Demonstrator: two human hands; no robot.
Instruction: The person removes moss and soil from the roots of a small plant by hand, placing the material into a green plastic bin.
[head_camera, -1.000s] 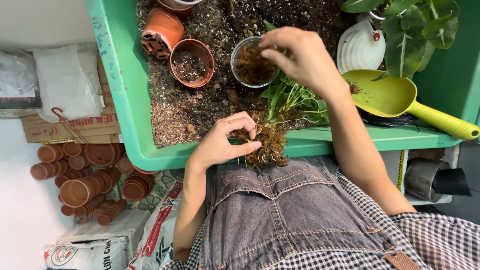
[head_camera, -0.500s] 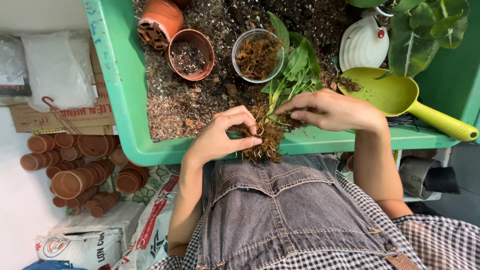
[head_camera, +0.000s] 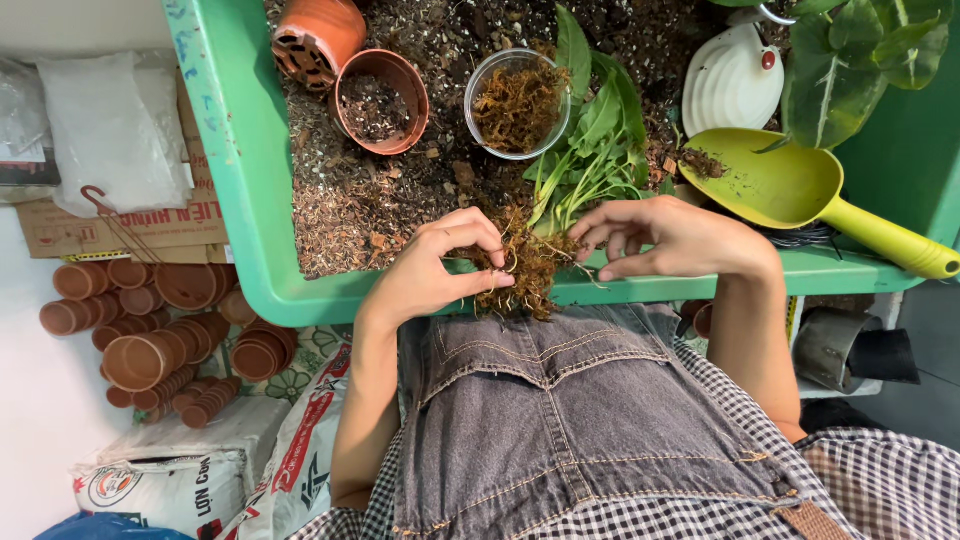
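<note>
A small leafy plant (head_camera: 590, 150) lies over the front rim of a green tray (head_camera: 240, 190), its brown root clump (head_camera: 525, 270) hanging toward my lap. My left hand (head_camera: 440, 265) pinches the left side of the root clump with thumb and fingers. My right hand (head_camera: 665, 238) touches the right side of the roots, fingers curled on thin strands. Just behind the plant stands a clear plastic cup (head_camera: 517, 103) filled with brown fibre.
Soil mix covers the tray floor. Two terracotta pots (head_camera: 380, 100) sit at its back left, one tipped over. A yellow-green scoop (head_camera: 790, 190) and a white ribbed object (head_camera: 730, 85) lie to the right. Stacked small clay pots (head_camera: 150, 330) and bags rest on the floor left.
My right hand left the clear cup at the back and came down to the root clump. The plant's leaves now point up toward the cup. My left hand kept its grip.
</note>
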